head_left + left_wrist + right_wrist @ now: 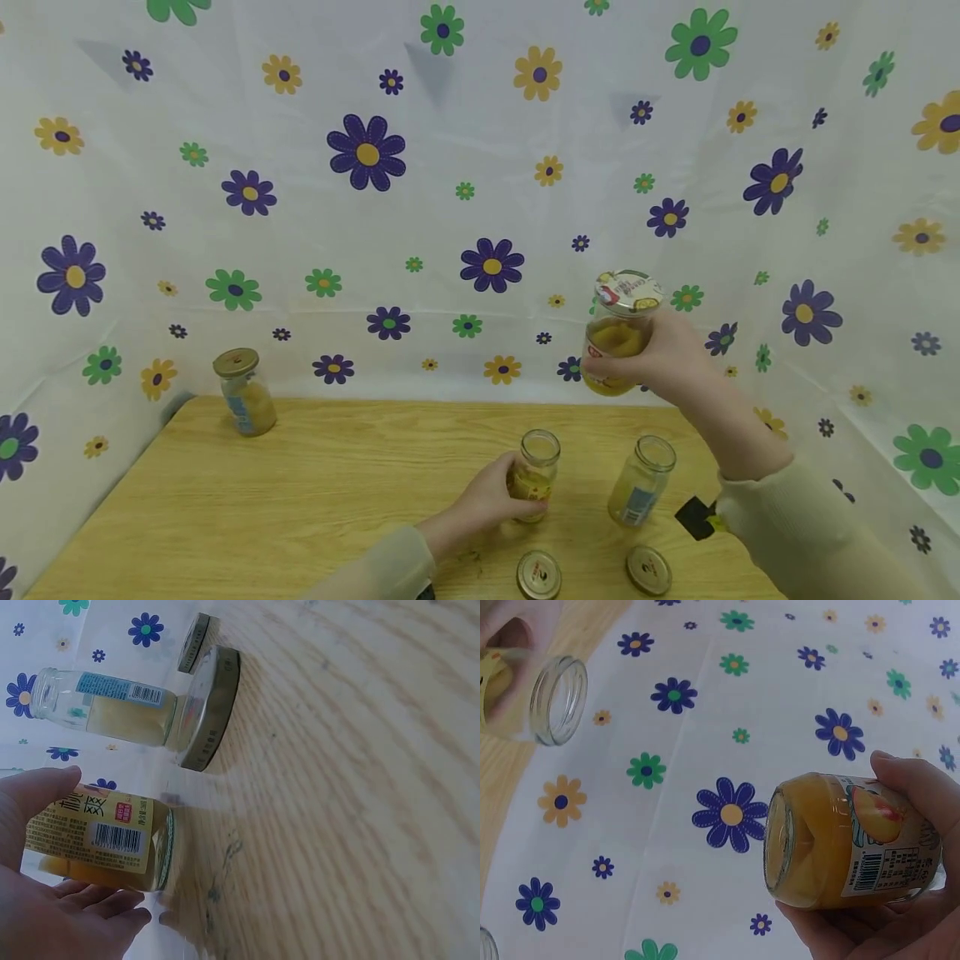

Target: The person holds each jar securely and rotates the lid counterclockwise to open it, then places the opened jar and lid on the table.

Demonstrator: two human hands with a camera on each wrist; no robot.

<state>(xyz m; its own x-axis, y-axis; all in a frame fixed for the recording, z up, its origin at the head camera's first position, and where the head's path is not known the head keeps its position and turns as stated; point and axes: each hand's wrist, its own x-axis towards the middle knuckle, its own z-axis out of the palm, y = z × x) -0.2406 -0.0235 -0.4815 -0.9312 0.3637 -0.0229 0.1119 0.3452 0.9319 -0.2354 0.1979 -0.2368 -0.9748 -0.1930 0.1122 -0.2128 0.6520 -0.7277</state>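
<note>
My left hand [483,504] grips a lidless glass jar [539,471] with a yellow label, upright on the table. Its bottom part holds yellowish contents; the left wrist view shows the label's barcode [116,837]. Raised above the table, my right hand [671,354] holds a lidded jar of fruit [617,337] from the side. That jar has a patterned white lid [628,292], and a peach is pictured on its label in the right wrist view [881,814]. A second lidless jar [637,492], blue-labelled and partly filled with pale liquid, stands right of my left hand.
Two gold lids [538,575] [648,571] lie near the table's front edge. Another jar with a gold lid [236,362] stands at the table's back left. Behind the wooden table [337,467] hangs a white flowered cloth [442,217], also along both sides.
</note>
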